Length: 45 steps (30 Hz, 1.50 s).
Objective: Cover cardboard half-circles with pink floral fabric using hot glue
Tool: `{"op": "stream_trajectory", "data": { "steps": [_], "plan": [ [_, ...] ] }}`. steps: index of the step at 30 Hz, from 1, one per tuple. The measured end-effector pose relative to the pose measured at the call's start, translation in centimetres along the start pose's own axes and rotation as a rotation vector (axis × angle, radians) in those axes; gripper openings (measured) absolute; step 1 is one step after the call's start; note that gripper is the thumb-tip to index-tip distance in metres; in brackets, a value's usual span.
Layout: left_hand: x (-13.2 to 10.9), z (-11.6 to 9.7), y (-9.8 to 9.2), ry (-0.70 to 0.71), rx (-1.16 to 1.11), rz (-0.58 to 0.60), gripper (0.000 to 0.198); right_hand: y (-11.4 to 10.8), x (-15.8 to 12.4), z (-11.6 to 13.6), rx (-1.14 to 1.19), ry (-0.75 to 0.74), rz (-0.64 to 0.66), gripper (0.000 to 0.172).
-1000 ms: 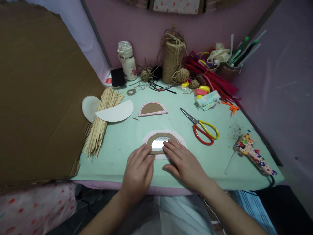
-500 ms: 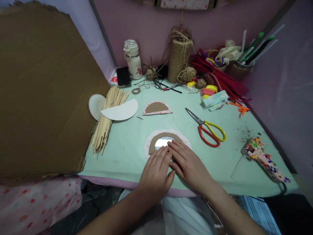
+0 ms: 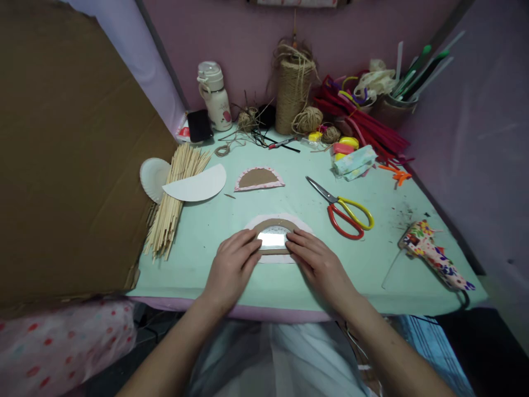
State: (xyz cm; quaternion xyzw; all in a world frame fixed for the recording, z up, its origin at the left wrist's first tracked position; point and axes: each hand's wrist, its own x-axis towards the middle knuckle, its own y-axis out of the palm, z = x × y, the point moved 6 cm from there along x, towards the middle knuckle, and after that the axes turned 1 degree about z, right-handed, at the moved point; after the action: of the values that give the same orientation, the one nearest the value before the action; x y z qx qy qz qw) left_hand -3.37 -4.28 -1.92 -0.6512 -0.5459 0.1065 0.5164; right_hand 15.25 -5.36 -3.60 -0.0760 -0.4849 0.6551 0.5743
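Note:
A clear half-round protractor [image 3: 273, 239] lies on a brown cardboard half-circle [image 3: 274, 222], its middle shining white with glare. Beneath the cardboard is a larger pale fabric or paper piece [image 3: 278, 259], showing around the curve and below the straight edge. My left hand [image 3: 232, 266] holds the protractor's left end, fingertips on top and thumb close by. At the right end, the fingers of my right hand [image 3: 319, 260] press on it; that thumb is mostly hidden. Just beyond lies a cardboard half-circle with a pink-patterned edge [image 3: 259, 178].
Scissors [image 3: 339, 207] and a flower-patterned glue gun [image 3: 438, 256] lie to the right. Thin wooden sticks [image 3: 173, 204] with a white half-disc [image 3: 198, 184] across them are left, beside a large cardboard sheet [image 3: 74, 165]. A bottle [image 3: 217, 102] and twine spool [image 3: 292, 94] stand behind.
My hands have moved apart, from lying together over the protractor to its two ends. More of the protractor and cardboard shows. The whole view has shifted slightly.

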Motion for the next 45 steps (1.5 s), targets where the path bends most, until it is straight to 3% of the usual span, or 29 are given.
{"op": "stream_trajectory", "data": {
  "steps": [11, 23, 45],
  "plan": [
    [-0.28, 0.18, -0.08, 0.106, -0.005, -0.081, 0.014, -0.2, -0.31, 0.76, -0.105, -0.061, -0.019, 0.028],
    [-0.34, 0.11, -0.12, 0.106, -0.001, -0.099, 0.012, -0.68, -0.27, 0.53, -0.016, 0.037, -0.087, 0.025],
    [-0.36, 0.39, 0.06, 0.088, -0.004, -0.093, 0.013, -0.41, -0.72, 0.69, -0.123, -0.02, -0.138, 0.023]
  ]
}}
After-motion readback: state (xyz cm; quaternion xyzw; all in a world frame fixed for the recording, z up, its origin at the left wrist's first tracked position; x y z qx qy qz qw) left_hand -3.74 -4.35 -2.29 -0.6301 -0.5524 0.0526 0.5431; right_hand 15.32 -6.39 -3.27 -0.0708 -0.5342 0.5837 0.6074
